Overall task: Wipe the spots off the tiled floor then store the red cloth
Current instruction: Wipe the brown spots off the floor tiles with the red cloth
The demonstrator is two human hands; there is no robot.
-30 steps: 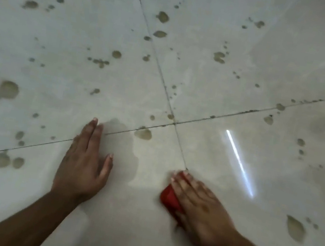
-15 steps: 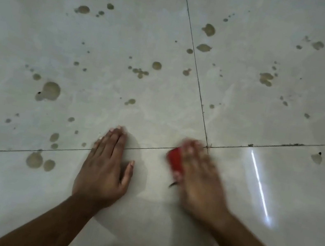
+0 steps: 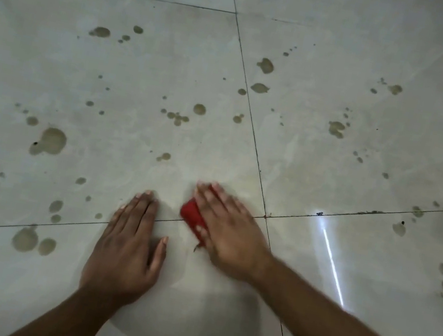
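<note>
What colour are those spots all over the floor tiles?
The spots are a murky olive-brown on pale grey tiles, seen in the head view.

My red cloth [image 3: 193, 217] lies bunched on the tiled floor [image 3: 314, 273], straddling a grout line; brownish spots [image 3: 52, 140] dot the tiles beyond it.

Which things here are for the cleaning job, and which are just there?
For the job:
- red cloth, under the right hand
- brown spots on the tiled floor
- left hand, flat on the floor

Just there:
- dark grout lines between tiles
- bright streak of reflected light
</note>
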